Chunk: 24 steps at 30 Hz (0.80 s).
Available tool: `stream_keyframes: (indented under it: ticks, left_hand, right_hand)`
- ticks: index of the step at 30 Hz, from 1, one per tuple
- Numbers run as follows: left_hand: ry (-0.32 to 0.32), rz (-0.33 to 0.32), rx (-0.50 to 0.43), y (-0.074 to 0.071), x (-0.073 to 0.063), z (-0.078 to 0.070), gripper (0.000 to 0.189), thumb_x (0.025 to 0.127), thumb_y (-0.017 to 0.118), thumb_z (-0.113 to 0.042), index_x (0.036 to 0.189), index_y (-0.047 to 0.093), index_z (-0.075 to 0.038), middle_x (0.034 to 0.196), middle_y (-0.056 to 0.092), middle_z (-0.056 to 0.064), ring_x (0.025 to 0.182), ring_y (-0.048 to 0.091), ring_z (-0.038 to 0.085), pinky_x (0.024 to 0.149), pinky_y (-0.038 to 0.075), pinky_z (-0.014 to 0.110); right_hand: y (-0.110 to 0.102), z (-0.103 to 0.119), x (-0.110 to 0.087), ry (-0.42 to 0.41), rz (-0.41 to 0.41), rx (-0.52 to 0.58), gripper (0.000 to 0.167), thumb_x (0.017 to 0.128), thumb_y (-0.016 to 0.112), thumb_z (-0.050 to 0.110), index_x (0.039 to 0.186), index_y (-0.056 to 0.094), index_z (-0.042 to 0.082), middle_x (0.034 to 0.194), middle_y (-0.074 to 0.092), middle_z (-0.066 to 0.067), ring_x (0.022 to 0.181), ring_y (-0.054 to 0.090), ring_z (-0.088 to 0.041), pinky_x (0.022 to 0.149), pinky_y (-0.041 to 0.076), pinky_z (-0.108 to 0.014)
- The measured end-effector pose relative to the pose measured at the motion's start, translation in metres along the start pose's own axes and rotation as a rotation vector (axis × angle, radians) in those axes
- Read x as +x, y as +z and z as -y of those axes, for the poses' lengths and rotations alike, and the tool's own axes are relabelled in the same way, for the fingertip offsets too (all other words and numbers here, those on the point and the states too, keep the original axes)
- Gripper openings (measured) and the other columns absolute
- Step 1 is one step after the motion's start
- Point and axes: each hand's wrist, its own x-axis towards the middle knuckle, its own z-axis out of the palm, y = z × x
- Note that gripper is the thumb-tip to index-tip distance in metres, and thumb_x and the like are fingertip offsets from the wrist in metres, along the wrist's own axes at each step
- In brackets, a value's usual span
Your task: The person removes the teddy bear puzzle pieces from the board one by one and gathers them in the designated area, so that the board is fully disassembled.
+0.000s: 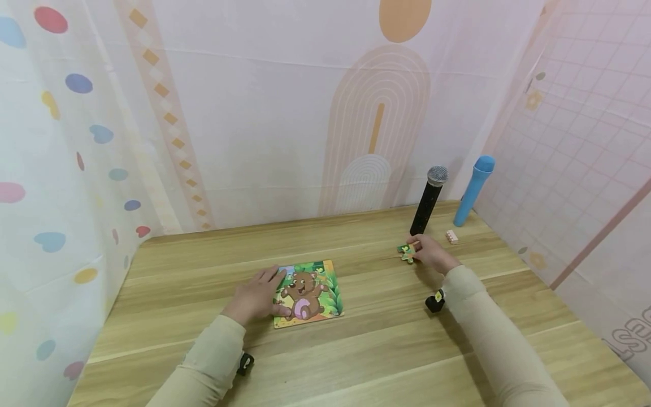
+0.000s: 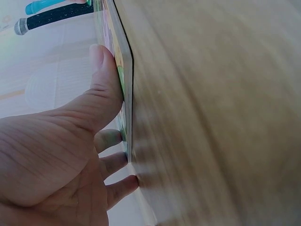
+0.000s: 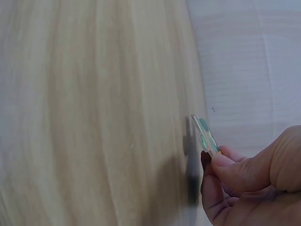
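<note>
A flat square jigsaw puzzle (image 1: pixel 307 291) with a brown bear among green leaves lies on the table. My left hand (image 1: pixel 258 295) rests at its left edge, fingers extended; in the left wrist view the thumb (image 2: pixel 104 80) lies against the picture side and several fingertips touch near the edge. Farther right, my right hand (image 1: pixel 429 251) pinches a loose jigsaw piece (image 1: pixel 407 251), green with knobbed edges, between thumb and fingers. The right wrist view shows the piece (image 3: pixel 205 135) nearly edge-on, tilted above the tabletop, its lower end hidden by the fingertips.
Just beyond the right hand stands a black microphone (image 1: pixel 427 206) with a silver head. A blue microphone (image 1: pixel 473 192) stands farther right, near a small pale pink block (image 1: pixel 451 237). Patterned curtains (image 1: pixel 264 141) border the wooden table (image 1: pixel 203 254) at the back and sides.
</note>
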Motion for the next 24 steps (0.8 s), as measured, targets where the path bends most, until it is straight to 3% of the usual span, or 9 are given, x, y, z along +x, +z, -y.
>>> stream_keyframes:
  ticks: [11,24]
  left_hand:
    - [-0.008,0.012,0.007,-0.003,-0.002,-0.003,0.099,0.086,0.072,-0.053,0.159,0.027,-0.002,0.166,0.020,0.021,0.150,0.023,0.044,0.102,0.037,0.075]
    - [-0.028,0.008,-0.033,-0.004,-0.004,-0.006,0.099,0.085,0.075,-0.051,0.158,0.030,-0.002,0.166,0.021,0.021,0.150,0.023,0.045,0.103,0.034,0.077]
  right_hand:
    - [-0.007,-0.010,0.003,-0.005,0.000,-0.092,0.043,0.095,0.049,-0.020,0.137,0.046,-0.017,0.121,0.056,-0.034,0.108,0.057,-0.036,0.081,0.051,-0.032]
    - [-0.010,-0.015,0.007,-0.029,-0.030,-0.148,0.041,0.091,0.052,-0.020,0.132,0.054,-0.015,0.114,0.059,-0.032,0.100,0.056,-0.034,0.077,0.051,-0.032]
